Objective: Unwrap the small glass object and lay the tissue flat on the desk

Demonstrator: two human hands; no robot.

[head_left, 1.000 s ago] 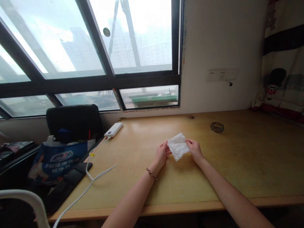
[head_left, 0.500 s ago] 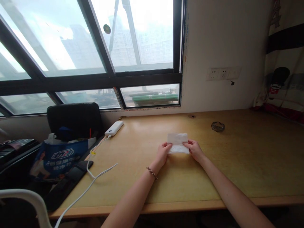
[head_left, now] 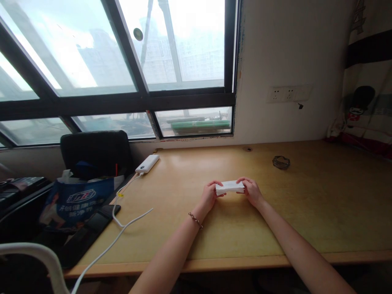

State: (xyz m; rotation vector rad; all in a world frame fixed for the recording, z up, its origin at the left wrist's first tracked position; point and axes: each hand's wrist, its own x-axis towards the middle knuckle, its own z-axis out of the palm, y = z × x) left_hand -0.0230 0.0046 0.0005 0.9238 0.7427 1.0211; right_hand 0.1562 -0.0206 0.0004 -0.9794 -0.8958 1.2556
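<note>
A folded white paper sheet, perhaps a tissue (head_left: 229, 187), is held by both hands just above the wooden table (head_left: 245, 237). My left hand (head_left: 210, 194) pinches its left end, thumb on top and fingers beneath. On the other side, my right hand (head_left: 251, 192) grips the right end the same way. The paper now forms a narrow strip with a thick near edge. A braided bracelet (head_left: 195, 220) circles my left wrist.
A dark coiled ring-shaped object (head_left: 281, 162) lies at the back right. On the left edge rests a white power bank (head_left: 147, 163) with a white cable (head_left: 131, 223). Beyond that edge are a blue bag (head_left: 81, 204) and a black chair (head_left: 96, 151).
The paper's upper part has been folded down, so it shows as a narrower strip. Both hands have turned slightly, with thumbs now along its top.
</note>
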